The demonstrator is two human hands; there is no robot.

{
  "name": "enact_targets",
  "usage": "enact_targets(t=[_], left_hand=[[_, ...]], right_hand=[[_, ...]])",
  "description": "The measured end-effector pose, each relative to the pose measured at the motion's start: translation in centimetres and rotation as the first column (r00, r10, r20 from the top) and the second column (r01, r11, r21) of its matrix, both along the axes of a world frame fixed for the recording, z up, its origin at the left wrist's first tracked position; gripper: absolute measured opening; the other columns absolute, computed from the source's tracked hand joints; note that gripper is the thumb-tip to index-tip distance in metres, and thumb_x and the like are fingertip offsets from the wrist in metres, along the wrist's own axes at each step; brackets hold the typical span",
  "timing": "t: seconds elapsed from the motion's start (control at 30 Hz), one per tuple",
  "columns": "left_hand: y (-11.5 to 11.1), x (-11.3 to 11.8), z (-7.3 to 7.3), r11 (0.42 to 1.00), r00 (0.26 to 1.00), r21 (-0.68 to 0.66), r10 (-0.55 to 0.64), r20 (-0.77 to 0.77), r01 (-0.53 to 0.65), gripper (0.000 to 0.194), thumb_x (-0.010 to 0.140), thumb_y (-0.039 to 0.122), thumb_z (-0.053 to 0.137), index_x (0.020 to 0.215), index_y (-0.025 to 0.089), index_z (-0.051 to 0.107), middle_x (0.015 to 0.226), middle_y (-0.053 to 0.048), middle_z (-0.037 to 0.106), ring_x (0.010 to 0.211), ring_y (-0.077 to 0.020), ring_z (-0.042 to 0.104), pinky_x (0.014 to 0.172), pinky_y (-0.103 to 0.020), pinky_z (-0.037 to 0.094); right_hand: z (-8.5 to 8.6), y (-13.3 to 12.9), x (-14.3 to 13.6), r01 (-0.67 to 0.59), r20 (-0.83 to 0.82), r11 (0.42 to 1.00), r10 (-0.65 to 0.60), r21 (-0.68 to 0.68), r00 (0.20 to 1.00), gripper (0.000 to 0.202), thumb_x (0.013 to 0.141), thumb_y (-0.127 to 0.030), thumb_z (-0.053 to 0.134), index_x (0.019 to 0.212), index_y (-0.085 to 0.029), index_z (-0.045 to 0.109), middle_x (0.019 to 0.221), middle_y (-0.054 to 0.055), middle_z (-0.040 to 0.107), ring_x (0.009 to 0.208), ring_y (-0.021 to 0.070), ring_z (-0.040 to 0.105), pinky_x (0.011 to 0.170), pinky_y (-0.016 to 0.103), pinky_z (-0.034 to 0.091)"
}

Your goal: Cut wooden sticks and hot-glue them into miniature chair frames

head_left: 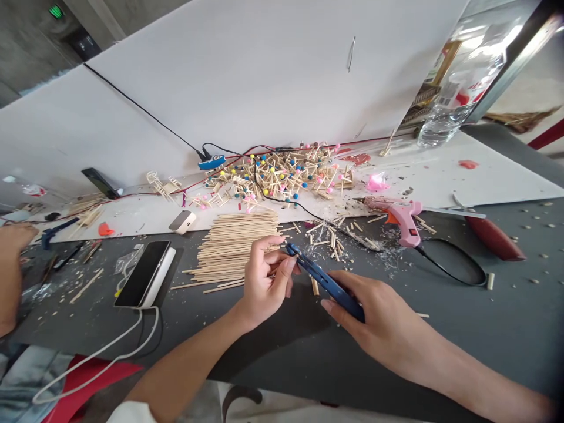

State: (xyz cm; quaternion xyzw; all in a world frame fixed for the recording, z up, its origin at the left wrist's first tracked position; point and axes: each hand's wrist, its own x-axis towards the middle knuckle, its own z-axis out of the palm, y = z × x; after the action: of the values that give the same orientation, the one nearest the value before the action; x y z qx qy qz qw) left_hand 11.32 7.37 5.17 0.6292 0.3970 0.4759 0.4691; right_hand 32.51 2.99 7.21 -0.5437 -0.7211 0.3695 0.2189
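Observation:
My right hand [370,311] is closed round the handles of a blue cutting tool [332,288], which points up and to the left. At the tool's tip, the fingers of my left hand [268,279] are pinched together; what they hold, if anything, is too small to make out. Behind my left hand lies a wide row of thin wooden sticks [238,241]. Short cut stick pieces [332,244] are scattered just beyond the tool, and one short piece [315,287] lies under it.
A pink glue gun [403,217] with a black cord lies right, beside a red-handled tool [496,235]. Small stick figures with coloured balls [282,173] are heaped behind. A phone [145,273] with a white cable lies left, near another person's arm [11,276]. A bottle [462,88] stands back right.

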Motion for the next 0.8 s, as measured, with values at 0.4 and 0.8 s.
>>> enact_targets(t=[0.4, 0.8], left_hand=[[0.6, -0.5, -1.2, 0.997, 0.977, 0.074, -0.022, -0.212, 0.039, 0.036, 0.104, 0.042, 0.051, 0.133, 0.023, 0.039, 0.085, -0.002, 0.067, 0.061, -0.0119, 0.069, 0.049, -0.019, 0.052], [1.0, -0.6, 0.0, 0.921, 0.796, 0.381, 0.175, -0.58, 0.075, 0.024, 0.106, 0.028, 0.04, 0.093, 0.019, 0.059, 0.073, -0.002, 0.07, 0.06, -0.0112, 0.066, 0.059, -0.022, 0.045]], right_hand=[[-0.5, 0.3, -0.3, 0.079, 0.072, 0.997, -0.079, 0.0, 0.994, 0.02, 0.096, -0.04, 0.052, 0.087, -0.024, 0.061, 0.067, 0.0, 0.066, 0.053, 0.0162, 0.052, 0.053, 0.027, 0.035], [-1.5, 0.5, -0.1, 0.136, 0.116, 0.98, -0.153, 0.143, 0.981, 0.02, 0.097, -0.038, 0.052, 0.098, -0.023, 0.064, 0.07, 0.002, 0.068, 0.057, 0.0189, 0.06, 0.055, 0.028, 0.038]])
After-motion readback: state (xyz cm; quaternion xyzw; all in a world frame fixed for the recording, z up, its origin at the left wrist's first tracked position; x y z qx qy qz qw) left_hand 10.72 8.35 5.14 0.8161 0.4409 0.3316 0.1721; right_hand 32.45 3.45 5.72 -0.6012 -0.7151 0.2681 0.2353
